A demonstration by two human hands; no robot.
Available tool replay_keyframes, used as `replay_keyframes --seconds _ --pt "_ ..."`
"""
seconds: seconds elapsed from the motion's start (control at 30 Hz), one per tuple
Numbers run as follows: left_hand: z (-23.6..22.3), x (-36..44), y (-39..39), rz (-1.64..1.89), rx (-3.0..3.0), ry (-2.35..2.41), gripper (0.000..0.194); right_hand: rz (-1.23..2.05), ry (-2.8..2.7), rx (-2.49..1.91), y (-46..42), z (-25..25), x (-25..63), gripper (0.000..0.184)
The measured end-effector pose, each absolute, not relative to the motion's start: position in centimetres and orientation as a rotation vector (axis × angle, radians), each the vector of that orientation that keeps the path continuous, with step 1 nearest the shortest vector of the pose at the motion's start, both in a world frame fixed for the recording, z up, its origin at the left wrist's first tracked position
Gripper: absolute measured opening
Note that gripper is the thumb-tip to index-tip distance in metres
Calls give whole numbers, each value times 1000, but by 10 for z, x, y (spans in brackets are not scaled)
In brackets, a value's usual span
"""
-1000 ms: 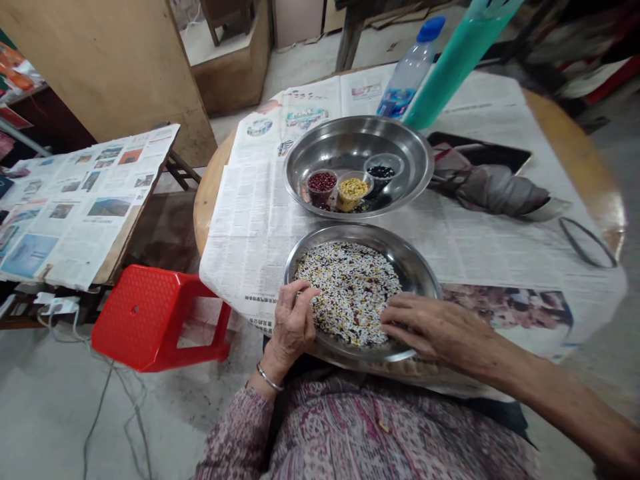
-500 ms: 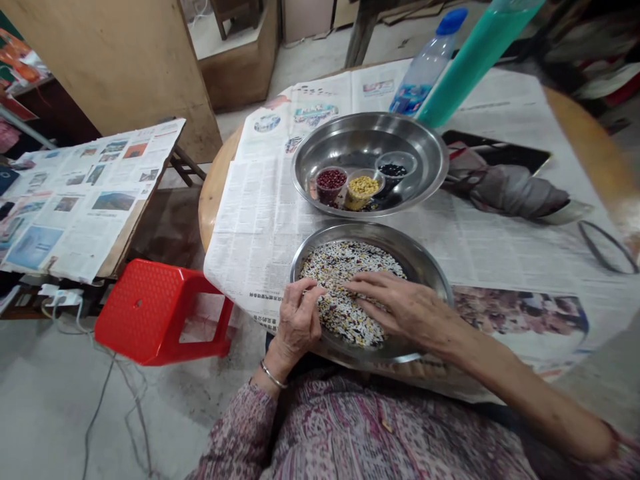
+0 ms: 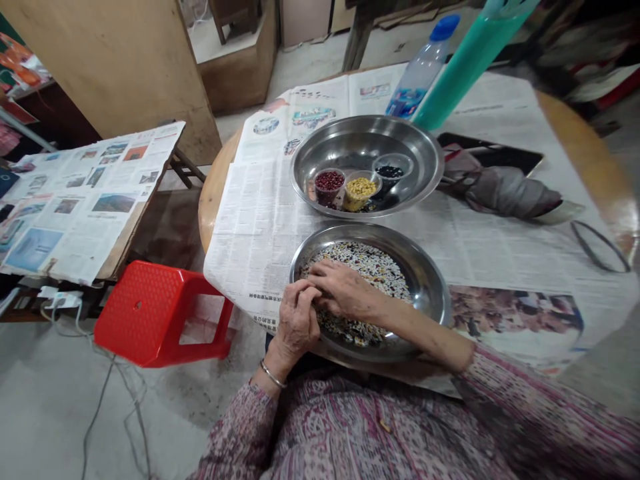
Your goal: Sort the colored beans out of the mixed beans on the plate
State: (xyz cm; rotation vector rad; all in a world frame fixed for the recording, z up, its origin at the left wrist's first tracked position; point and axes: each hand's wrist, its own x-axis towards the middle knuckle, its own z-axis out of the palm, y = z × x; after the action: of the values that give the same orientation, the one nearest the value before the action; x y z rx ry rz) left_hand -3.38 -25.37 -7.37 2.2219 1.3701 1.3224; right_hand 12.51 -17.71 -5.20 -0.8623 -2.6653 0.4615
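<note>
Both hands are at the left side of the near steel basin [image 3: 434, 300], which holds mixed grains and beans [image 3: 373, 257], white, black, yellow and dark red. My left hand [image 3: 296, 317], with a bangle at its wrist, is curled closed at the basin's left rim. Against its fingers lies my right hand [image 3: 340, 287], closed with fingertips bent down; what either hand may hold is hidden. Beyond, a larger steel basin [image 3: 425, 153] contains clear cups of red beans [image 3: 329, 181], yellow beans [image 3: 361, 188] and black beans [image 3: 390, 173].
Newspaper [image 3: 260, 227] covers the round table. A water bottle [image 3: 423, 70] and a tall green container [image 3: 470, 67] stand behind the far basin. To the right lie a grey wrapped bundle [image 3: 510, 190] and a dark loop [image 3: 600, 247]. A red stool [image 3: 145, 310] stands at left.
My right hand has swept leftward across the grains to meet my left hand, and its fingers have closed. My left hand stays in place.
</note>
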Motion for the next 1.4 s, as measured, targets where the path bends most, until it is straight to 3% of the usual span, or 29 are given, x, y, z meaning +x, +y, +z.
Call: replay_keyframes --seconds 0.3,0.53,0.77,0.97,1.17,1.4 --pt "-71 -35 -254 1295 2225 1368 29 412 -2650 -833 -216 -37 199 17" --pt "-72 -35 -253 1303 2233 1371 30 622 -2682 -876 -251 -45 177 21" --pt "-70 -34 -254 1285 2221 1371 31 202 -2438 -1271 -208 -45 180 31" --pt "-72 -34 -254 1301 2229 1362 32 154 -2505 -1181 -195 -36 159 29" --pt "-73 -33 -253 1322 2235 1366 31 312 -2706 -994 -197 -50 138 21" --pt "-73 -34 -254 1295 2222 1367 29 535 -2693 -1025 -211 -52 176 23"
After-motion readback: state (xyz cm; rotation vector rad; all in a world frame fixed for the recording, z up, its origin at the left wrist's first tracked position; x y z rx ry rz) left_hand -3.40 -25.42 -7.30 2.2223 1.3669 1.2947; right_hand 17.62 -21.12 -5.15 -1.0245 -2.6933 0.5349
